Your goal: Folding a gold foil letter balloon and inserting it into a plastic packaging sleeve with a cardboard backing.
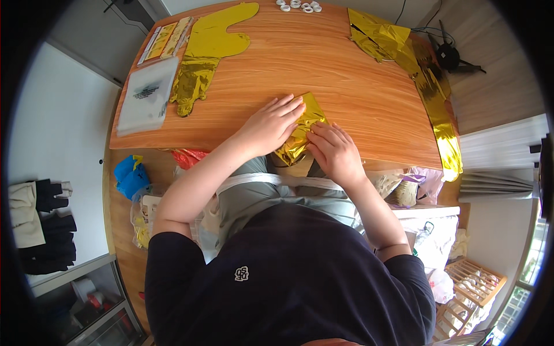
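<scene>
A shiny gold foil balloon [312, 108], folded into a narrow strip, lies at the table's near edge with its crumpled lower end hanging over my lap. My left hand [273, 123] rests flat across its left side, fingers stretched out together. On the other side, my right hand [334, 149] has bent fingers and thumb closed on the foil. Farther left on the table, a flat gold foil balloon [214, 41] is spread out, its lower part wrinkled. Another length of gold foil [381, 37] lies at the far right and drapes down over the right edge.
A clear plastic bag [149, 95] and a packet with yellow pieces [166, 40] lie on the left of the wooden table [300, 52]. Several white rings [298, 6] sit at the far edge. A black stand [449, 56] is beyond the right edge; a blue bag [131, 176] is below left.
</scene>
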The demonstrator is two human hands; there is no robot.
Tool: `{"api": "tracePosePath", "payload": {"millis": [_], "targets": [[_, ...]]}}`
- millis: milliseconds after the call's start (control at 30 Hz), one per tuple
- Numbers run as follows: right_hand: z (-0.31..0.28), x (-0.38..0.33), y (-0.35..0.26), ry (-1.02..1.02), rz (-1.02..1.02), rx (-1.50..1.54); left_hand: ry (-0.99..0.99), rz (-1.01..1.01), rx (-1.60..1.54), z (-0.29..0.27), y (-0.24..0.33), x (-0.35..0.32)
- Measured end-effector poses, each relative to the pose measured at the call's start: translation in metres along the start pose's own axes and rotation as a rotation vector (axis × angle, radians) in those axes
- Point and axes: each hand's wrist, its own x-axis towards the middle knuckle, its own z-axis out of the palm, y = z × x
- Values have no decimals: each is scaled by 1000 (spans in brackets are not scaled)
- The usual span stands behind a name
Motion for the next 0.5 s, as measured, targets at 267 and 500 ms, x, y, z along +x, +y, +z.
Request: {"api": "tracePosePath", "payload": {"millis": [267,500], "targets": [[-6,5,14,-95,62,127,91,-191,41,10,27,-7],[-13,24,37,-190,108,362,182,-402,129,28,62,-8]]}}
